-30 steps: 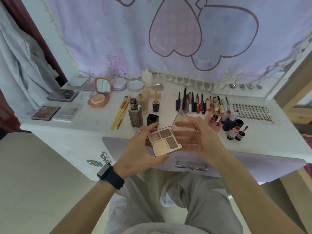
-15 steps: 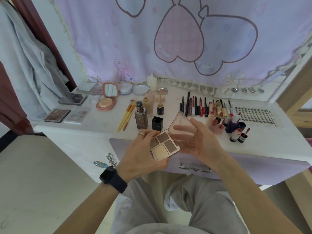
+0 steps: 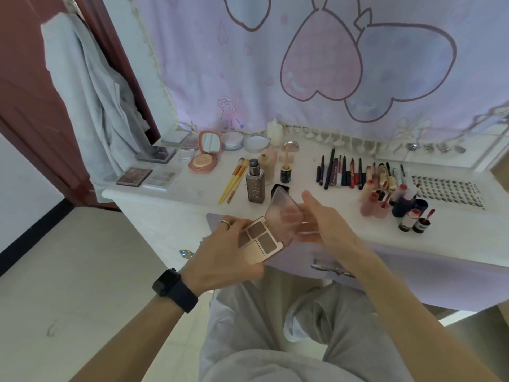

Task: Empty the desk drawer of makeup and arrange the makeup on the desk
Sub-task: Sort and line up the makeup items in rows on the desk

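- eyeshadow palette [image 3: 259, 241]: open, four pans face up, held in the air at view centre, above the drawer front [image 3: 413, 268], not on the table [image 3: 187, 197] yet.
- clear lid [image 3: 283, 213]: hinged up toward 1 o'clock; probably opened to check the contents before placing.
- left hand [image 3: 225, 252]: enters from 7 o'clock, palm under the base, fingers curled round the 9 o'clock edge, gripping it level so the pans stay flat.
- right hand [image 3: 327, 224]: enters from 5 o'clock, thumb in front of the lid, fingers behind it showing through the plastic, pinching the lid.
- table is sorted by type: brushes [image 3: 234, 180] at 11 o'clock, liner pencils [image 3: 344, 172] at 1, lip bottles [image 3: 385, 199] at 2.
- flat palettes [image 3: 134, 176] at 10 o'clock: likely spot for this one.
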